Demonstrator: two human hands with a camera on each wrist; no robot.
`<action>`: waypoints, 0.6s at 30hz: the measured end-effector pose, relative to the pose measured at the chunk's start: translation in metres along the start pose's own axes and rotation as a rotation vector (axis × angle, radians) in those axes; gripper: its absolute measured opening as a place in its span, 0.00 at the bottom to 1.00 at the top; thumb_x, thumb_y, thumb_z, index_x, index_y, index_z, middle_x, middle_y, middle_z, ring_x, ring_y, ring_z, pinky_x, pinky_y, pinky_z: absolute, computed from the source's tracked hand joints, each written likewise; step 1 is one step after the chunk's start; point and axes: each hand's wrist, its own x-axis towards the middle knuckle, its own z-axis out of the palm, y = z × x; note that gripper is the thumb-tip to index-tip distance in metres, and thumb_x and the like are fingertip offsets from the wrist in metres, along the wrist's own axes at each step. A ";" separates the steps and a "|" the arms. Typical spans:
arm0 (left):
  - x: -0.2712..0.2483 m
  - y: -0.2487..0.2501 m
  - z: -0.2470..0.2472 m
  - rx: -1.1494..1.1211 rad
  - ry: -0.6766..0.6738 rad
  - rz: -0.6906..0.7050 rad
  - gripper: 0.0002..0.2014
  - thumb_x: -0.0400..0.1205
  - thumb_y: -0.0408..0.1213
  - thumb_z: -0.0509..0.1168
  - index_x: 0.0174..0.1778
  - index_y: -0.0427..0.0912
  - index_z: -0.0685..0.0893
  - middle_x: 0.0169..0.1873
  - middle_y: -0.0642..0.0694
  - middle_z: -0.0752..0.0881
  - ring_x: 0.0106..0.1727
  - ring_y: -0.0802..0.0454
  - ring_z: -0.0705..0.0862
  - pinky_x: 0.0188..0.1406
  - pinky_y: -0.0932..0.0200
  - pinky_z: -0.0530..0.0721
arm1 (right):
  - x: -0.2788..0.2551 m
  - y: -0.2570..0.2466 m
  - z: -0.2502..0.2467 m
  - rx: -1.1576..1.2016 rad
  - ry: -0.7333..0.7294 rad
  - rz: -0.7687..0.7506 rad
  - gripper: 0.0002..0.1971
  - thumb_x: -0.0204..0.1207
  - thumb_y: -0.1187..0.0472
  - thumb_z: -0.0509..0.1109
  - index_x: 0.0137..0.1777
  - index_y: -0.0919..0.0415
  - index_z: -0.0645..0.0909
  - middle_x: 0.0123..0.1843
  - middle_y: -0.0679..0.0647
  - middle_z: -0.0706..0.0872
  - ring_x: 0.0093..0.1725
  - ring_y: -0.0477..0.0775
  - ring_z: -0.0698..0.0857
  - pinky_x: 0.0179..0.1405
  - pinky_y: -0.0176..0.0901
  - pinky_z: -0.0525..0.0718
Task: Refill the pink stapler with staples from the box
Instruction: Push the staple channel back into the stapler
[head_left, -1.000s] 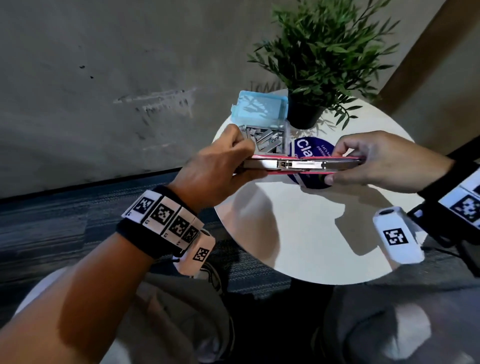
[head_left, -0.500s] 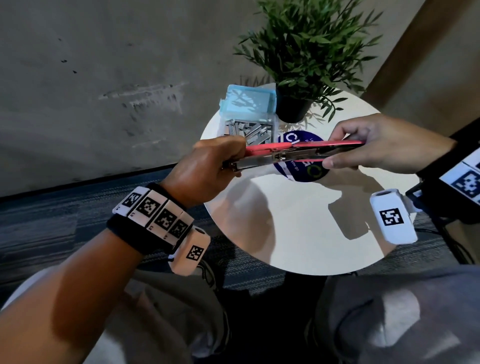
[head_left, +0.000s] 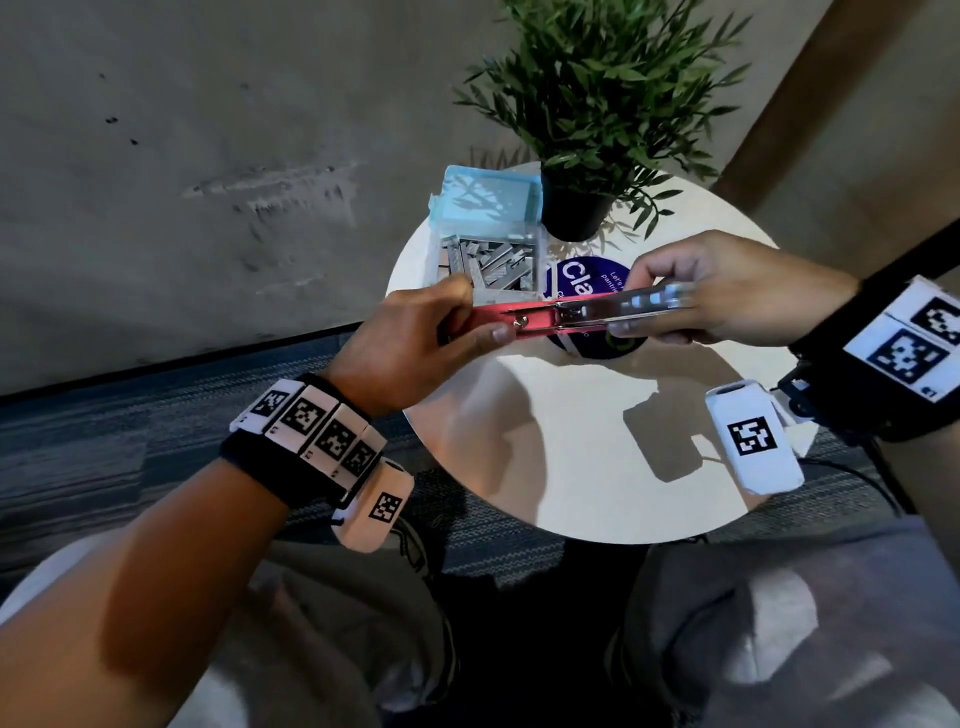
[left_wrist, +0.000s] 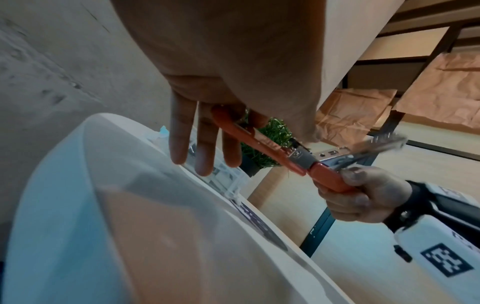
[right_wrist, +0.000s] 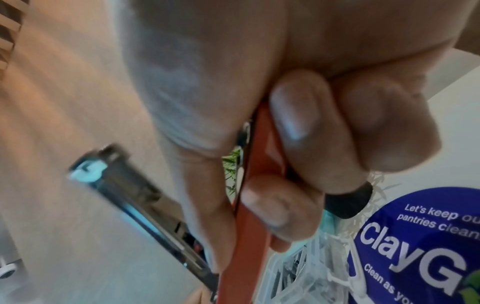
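The pink stapler hangs level above the round white table, held between both hands. My left hand pinches its pink left end with thumb and forefinger; the left wrist view shows the other fingers hanging straight. My right hand grips the right end, fingers curled round a pink part. The metal magazine is swung out from the pink parts and blurred. Just behind my left hand, the clear staple box stands open with its blue lid raised and several staple strips inside.
A potted green plant stands at the back of the table, right of the box. A round blue sticker lies on the tabletop under the stapler. The table's front edge is near my knees; grey carpet and a wall are to the left.
The stapler has been turned and swung open: the metal magazine now points toward my right hand, with pink showing at the left. Both hands kept hold and shifted slightly.
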 end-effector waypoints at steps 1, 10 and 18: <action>0.000 0.000 0.000 -0.004 0.018 -0.004 0.24 0.80 0.65 0.61 0.34 0.48 0.66 0.24 0.55 0.66 0.26 0.56 0.64 0.27 0.54 0.66 | 0.000 -0.001 0.001 0.008 -0.006 -0.011 0.28 0.57 0.43 0.80 0.44 0.68 0.83 0.23 0.53 0.80 0.26 0.54 0.70 0.21 0.37 0.61; 0.002 0.005 0.010 -0.092 -0.016 -0.002 0.19 0.77 0.57 0.74 0.49 0.48 0.77 0.43 0.54 0.84 0.45 0.57 0.84 0.51 0.51 0.86 | -0.001 -0.003 0.003 0.010 -0.021 -0.022 0.24 0.58 0.43 0.79 0.42 0.65 0.84 0.23 0.52 0.80 0.28 0.56 0.70 0.22 0.38 0.62; 0.006 0.019 0.025 -0.189 -0.046 0.027 0.27 0.76 0.51 0.78 0.67 0.49 0.76 0.55 0.57 0.83 0.50 0.58 0.88 0.56 0.50 0.88 | 0.005 -0.016 0.018 -0.029 -0.072 0.016 0.18 0.71 0.51 0.80 0.46 0.68 0.89 0.27 0.56 0.82 0.26 0.52 0.74 0.22 0.37 0.66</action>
